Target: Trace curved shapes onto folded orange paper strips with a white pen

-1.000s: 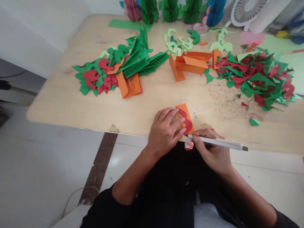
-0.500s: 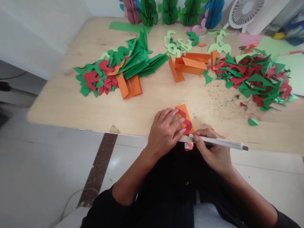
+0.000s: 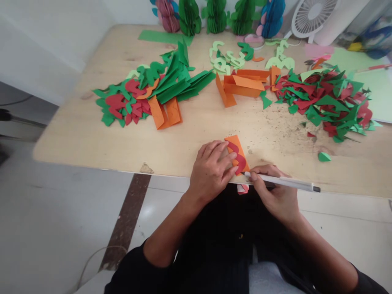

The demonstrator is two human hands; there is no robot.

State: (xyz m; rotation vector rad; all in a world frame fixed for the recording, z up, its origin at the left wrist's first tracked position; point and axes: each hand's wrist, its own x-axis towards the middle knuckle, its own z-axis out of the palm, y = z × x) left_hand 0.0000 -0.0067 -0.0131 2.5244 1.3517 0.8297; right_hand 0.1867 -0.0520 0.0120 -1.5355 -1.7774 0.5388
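Observation:
At the table's near edge, my left hand (image 3: pixel 210 169) lies with its fingers stretched out. Its fingertips press a red wavy paper cutout (image 3: pixel 241 162) flat on a piece of orange paper (image 3: pixel 233 140). My right hand (image 3: pixel 277 194) is closed round a white pen (image 3: pixel 288 182) with a dark end. The pen's tip touches or nearly touches the lower corner of the orange paper, beside the cutout's end; the exact contact is too small to tell. Part of the cutout's left side is hidden under my left fingers.
Green folded paper (image 3: pixel 176 87), red cutouts (image 3: pixel 114 100) and orange folded strips (image 3: pixel 245 83) lie farther back. A heap of red and green scraps (image 3: pixel 330 98) spreads at right. Paper honeycomb figures (image 3: pixel 216 16) and a white fan (image 3: pixel 314 14) stand along the back.
The whole view has shifted slightly. Both hands, the pen and the red cutout keep nearly the same places relative to the orange paper.

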